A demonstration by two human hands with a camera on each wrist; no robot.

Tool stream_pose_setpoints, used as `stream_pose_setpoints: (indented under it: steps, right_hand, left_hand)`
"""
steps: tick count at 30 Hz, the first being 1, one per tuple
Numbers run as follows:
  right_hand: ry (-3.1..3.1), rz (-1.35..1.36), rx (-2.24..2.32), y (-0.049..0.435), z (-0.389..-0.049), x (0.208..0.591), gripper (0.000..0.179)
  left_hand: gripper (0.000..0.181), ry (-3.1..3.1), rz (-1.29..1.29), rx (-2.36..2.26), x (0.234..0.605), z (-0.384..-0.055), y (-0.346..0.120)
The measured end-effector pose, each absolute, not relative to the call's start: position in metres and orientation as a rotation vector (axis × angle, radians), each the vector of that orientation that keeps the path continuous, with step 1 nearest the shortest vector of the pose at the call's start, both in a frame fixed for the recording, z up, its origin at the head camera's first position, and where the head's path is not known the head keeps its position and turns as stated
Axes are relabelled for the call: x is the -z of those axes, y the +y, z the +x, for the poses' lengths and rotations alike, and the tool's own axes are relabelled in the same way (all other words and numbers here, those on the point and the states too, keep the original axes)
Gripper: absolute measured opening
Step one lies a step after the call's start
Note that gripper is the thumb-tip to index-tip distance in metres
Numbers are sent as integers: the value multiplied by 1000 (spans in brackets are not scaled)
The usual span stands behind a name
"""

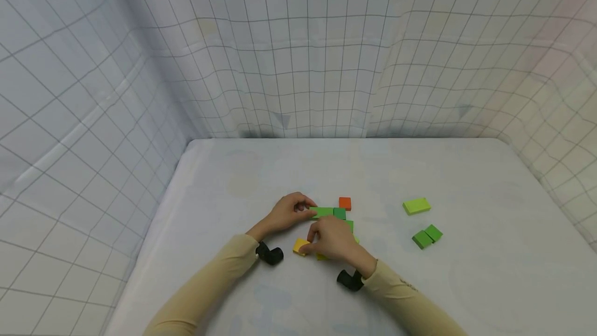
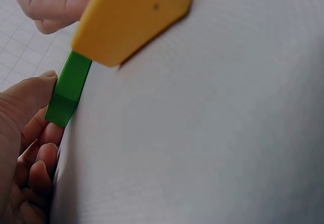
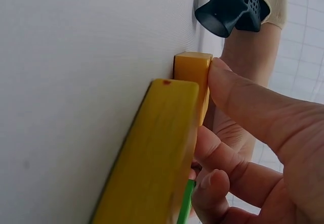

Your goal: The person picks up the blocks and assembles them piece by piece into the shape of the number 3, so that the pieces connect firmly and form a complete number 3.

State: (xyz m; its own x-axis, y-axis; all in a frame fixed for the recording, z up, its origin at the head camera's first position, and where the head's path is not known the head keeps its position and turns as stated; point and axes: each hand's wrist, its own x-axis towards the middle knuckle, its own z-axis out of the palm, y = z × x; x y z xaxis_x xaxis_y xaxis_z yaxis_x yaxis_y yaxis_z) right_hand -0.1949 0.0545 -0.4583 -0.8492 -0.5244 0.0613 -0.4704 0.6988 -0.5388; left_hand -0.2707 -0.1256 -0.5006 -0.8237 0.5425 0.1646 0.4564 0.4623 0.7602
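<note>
My left hand (image 1: 285, 213) pinches the left end of a long green block (image 1: 324, 212) between thumb and fingers; the left wrist view shows this green block (image 2: 70, 85) too. With thumb and fingertips, my right hand (image 1: 335, 238) grips an orange-yellow block (image 1: 299, 245) close to the tabletop. A yellow block (image 3: 147, 158) lies beside it, mostly hidden under the right hand in the head view. Touching the long block's right end is a dark green block (image 1: 339, 213). Another green block (image 1: 350, 225) shows just behind the right hand.
A red-orange block (image 1: 344, 203) lies behind the dark green one. Off to the right are a lime block (image 1: 416, 206) and two green blocks, one nearer (image 1: 422, 239) and one farther (image 1: 434, 232). Grid-patterned curtains (image 1: 326, 56) enclose the white table (image 1: 224, 170).
</note>
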Motion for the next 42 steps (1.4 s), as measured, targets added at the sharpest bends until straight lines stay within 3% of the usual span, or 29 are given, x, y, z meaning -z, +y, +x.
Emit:
stream_pose_setpoints:
  steps: [42]
  right_hand:
    - [2956,-893,732,60,-186,457,26]
  left_hand:
    - [16,2625,904,-1298,497,-268,-123]
